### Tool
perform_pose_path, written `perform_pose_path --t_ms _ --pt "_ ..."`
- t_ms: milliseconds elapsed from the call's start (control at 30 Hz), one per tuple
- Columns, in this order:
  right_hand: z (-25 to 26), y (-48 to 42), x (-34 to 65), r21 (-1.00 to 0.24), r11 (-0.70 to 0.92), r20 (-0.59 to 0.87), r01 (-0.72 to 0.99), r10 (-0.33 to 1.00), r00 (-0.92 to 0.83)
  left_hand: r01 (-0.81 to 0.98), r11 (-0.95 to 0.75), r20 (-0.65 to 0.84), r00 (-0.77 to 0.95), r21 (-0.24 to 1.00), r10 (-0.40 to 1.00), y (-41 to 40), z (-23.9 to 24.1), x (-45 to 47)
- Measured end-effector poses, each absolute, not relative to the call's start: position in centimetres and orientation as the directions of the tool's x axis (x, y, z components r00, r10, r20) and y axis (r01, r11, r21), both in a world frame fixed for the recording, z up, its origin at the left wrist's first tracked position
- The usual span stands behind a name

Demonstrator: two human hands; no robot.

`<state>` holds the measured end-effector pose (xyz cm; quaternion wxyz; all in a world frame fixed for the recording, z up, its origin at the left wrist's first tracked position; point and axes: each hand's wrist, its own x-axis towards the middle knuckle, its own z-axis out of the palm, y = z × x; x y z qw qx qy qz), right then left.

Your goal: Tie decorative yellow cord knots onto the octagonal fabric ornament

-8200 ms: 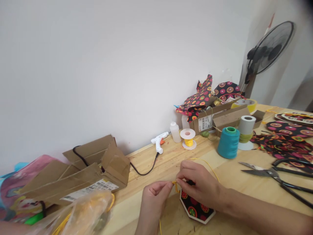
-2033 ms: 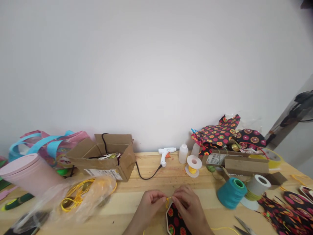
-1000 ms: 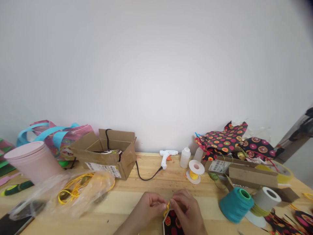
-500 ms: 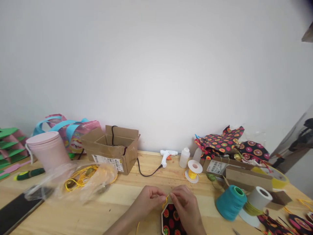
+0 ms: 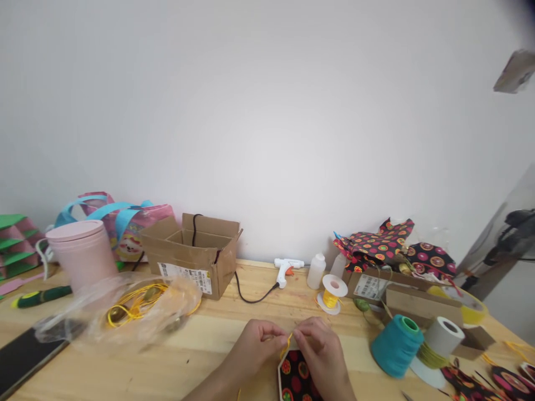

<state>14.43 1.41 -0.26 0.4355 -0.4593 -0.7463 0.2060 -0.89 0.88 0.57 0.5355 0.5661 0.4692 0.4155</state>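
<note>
Head | 2 hands point(image 5: 258, 346) point(image 5: 321, 352) pinch yellow cord point(image 5: 287, 346) | 2 barcode labels point(image 5: 186, 277) point(image 5: 370, 287) — illegible

craft workspace, wooden table point(image 5: 159, 370), white glue gun point(image 5: 283, 270), teal thread cone point(image 5: 395, 348), patterned fabric point(image 5: 376, 243)

Cord point(image 5: 287, 347) yellow; panel point(image 5: 296, 377) black, magenta and orange circles; rim point(image 5: 280, 381) off-white.

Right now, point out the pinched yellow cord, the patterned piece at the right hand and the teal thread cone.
Yellow cord point(image 5: 286, 349): head view, visible strand.
Patterned piece point(image 5: 295, 375): head view, printed face.
Teal thread cone point(image 5: 393, 347): head view, wound side.
</note>
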Motion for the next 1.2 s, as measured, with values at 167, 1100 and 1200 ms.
perform_pose_path --t_ms 167,1100,1200 --pt "0.5 1.1 14.3 -0.717 0.430 0.401 0.548 0.898 -0.180 0.093 0.039 -0.061 0.257 0.995 0.964 0.9 0.6 -1.0" --pt "2.5 1.1 16.0 -0.771 -0.572 -0.372 -0.279 0.761 -0.532 0.121 0.094 -0.116 0.188 0.988 0.975 0.6 0.4 -1.4" --pt "2.5 0.8 15.6 -0.755 -0.550 -0.342 -0.357 0.794 -0.502 0.107 0.095 -0.113 0.171 0.990 0.979 0.8 0.3 -1.5"
